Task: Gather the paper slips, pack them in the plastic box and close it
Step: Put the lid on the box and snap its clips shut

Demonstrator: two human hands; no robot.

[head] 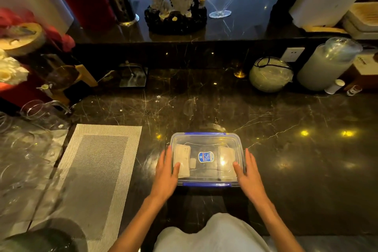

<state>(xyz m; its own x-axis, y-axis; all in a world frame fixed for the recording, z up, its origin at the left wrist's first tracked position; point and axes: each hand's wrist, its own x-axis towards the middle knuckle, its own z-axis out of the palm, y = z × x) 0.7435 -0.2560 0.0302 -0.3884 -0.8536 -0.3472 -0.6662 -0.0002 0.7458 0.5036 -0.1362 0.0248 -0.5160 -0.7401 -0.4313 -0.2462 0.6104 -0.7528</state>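
A clear plastic box (206, 141) with blue latches and a blue label on its lid rests on the dark marble counter in front of me. The lid is on it. Through the lid I see white paper slips (183, 155) at the left end and more at the right end. My left hand (166, 172) lies flat on the box's left side, fingers spread, thumb on the lid. My right hand (246, 172) presses the right side the same way. Both blue latches, front and back, look folded against the box.
A grey woven placemat (96, 170) lies to the left, with glassware (30, 149) beyond it. Along the back stand a round glass jar (270, 74), a tall frosted container (327, 65) and a small white bottle (335, 86). A raised ledge carries decorations.
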